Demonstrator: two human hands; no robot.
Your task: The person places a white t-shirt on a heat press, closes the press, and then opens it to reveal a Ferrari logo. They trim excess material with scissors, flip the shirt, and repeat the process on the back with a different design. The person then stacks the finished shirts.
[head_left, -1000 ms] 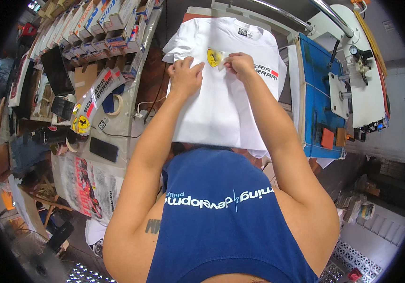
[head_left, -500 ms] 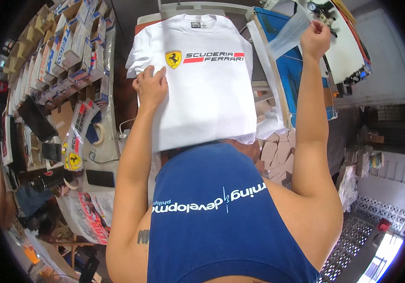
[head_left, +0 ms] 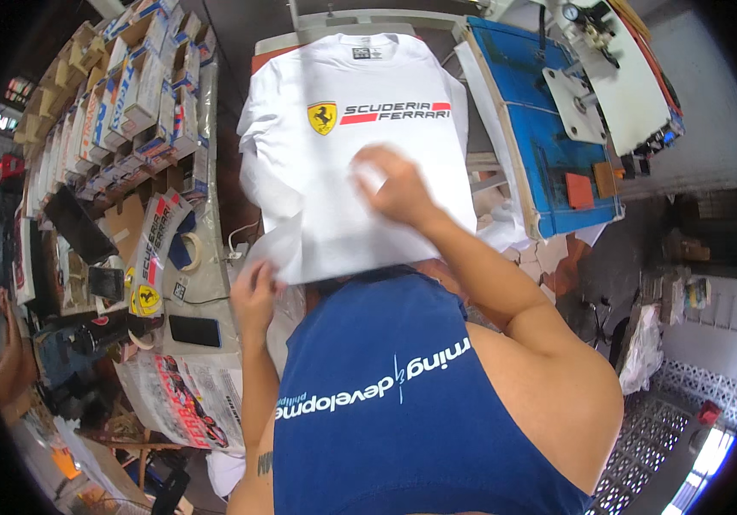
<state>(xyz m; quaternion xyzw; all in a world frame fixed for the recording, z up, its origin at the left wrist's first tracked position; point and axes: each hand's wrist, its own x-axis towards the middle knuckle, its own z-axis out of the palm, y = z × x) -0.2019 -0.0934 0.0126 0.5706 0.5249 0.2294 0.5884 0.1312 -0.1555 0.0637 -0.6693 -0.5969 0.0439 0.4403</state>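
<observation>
A white T-shirt (head_left: 386, 223) lies spread in front of me, with a yellow shield with a black horse, dark lettering and red bars on its chest. My left hand (head_left: 255, 296) is by the shirt's near left corner, its fingers closed on the edge of a thin translucent sheet (head_left: 281, 236). That sheet is blurred and lies over the shirt's left side. Over the middle of the shirt, below the print, is my right hand (head_left: 394, 184), bent at the fingers and smeared by motion. Whether it holds anything does not show.
To the right stands a blue-topped press bed (head_left: 514, 103) with an orange block (head_left: 579, 190) and a pressure gauge above. Cardboard boxes (head_left: 141, 94) line the left table, near printed transfer strips (head_left: 158, 236), a tape roll (head_left: 201, 249) and a phone (head_left: 194, 330). Another person's arm (head_left: 12, 360) shows at far left.
My right hand has come from the press bed to the middle of the shirt. The translucent sheet it held is now at the shirt's left side. My left hand has moved down toward me.
</observation>
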